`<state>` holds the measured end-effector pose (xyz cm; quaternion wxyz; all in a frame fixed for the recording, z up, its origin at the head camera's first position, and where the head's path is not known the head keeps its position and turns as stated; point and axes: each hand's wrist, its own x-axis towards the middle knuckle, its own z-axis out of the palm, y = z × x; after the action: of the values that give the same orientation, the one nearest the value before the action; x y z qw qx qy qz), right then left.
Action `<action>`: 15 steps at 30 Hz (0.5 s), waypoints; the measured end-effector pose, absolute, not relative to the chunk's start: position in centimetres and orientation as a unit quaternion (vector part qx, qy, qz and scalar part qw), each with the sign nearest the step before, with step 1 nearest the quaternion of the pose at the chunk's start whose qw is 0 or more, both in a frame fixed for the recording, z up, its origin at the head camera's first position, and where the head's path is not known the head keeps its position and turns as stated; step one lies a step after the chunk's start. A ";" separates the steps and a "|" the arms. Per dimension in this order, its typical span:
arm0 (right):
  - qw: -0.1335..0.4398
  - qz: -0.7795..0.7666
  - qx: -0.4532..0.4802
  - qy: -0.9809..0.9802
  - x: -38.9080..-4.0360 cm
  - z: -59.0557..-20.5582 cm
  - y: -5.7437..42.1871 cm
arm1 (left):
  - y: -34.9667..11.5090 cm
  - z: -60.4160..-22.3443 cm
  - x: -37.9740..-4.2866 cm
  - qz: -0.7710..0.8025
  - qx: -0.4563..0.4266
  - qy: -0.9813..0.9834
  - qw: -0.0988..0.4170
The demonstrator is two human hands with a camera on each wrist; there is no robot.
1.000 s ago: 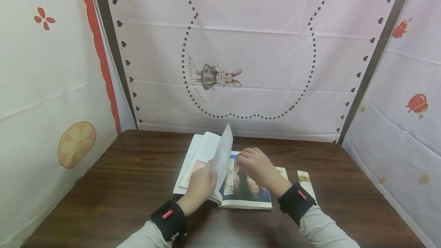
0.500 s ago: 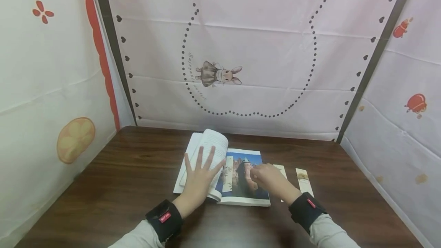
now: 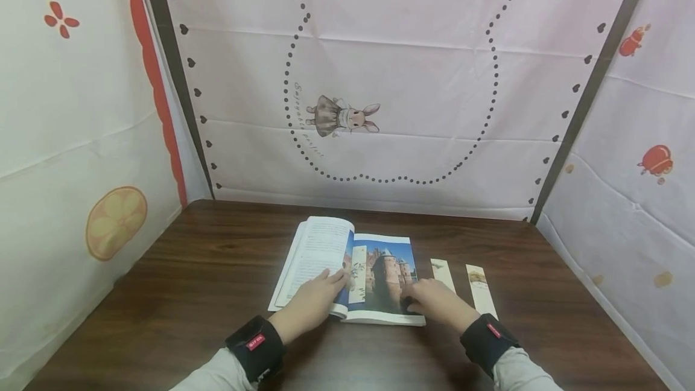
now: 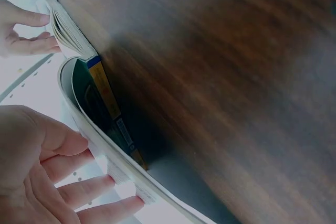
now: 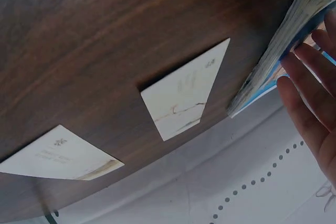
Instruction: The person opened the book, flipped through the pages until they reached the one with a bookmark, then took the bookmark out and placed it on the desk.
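Note:
An open book [image 3: 320, 246] lies on the table, a castle photo [image 3: 388, 273] filling its right page. Along the inner side of that page lies a pale bookmark [image 3: 358, 273] with a leafy print. My left hand [image 3: 312, 303] rests on the lower part of the left page, and its fingers [image 4: 86, 190] are spread along the curved pages in the left wrist view. My right hand [image 3: 437, 301] touches the lower right of the photo page. Its fingers [image 5: 310, 80] look fairly straight over the book's edge in the right wrist view. The book's yellow spine [image 4: 107, 90] shows from below.
Two more bookmarks, one nearer [image 3: 442, 271] and one farther right [image 3: 481, 291], lie on the brown wooden table [image 3: 217, 270] beyond the right hand. Printed cloth walls [image 3: 402, 77] enclose the table at the back and sides.
A raised page has gone down to the left, and the left hand has flattened it and slid toward its lower edge. The right hand has moved down and right across the photo page.

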<state>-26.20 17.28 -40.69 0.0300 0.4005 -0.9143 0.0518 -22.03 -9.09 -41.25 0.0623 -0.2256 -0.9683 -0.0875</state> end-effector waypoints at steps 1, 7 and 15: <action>0.028 0.056 0.397 -0.916 -26.2 -40.8 17.2 | -9.2 -41.3 -22.0 -0.090 -0.226 -0.968 0.063; -0.025 0.159 0.339 -0.927 -27.4 -40.7 14.8 | -9.3 -41.2 -22.0 -0.095 -0.220 -0.969 0.061; -0.168 0.461 0.083 -0.867 -30.0 -40.3 10.6 | -8.8 -41.3 -22.4 -0.092 -0.220 -0.970 0.055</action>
<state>-30.00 10.64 -40.32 -0.1678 0.0832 -0.8672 0.4613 -22.39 -8.84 -41.34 0.0549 -0.2201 -0.9696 -0.0918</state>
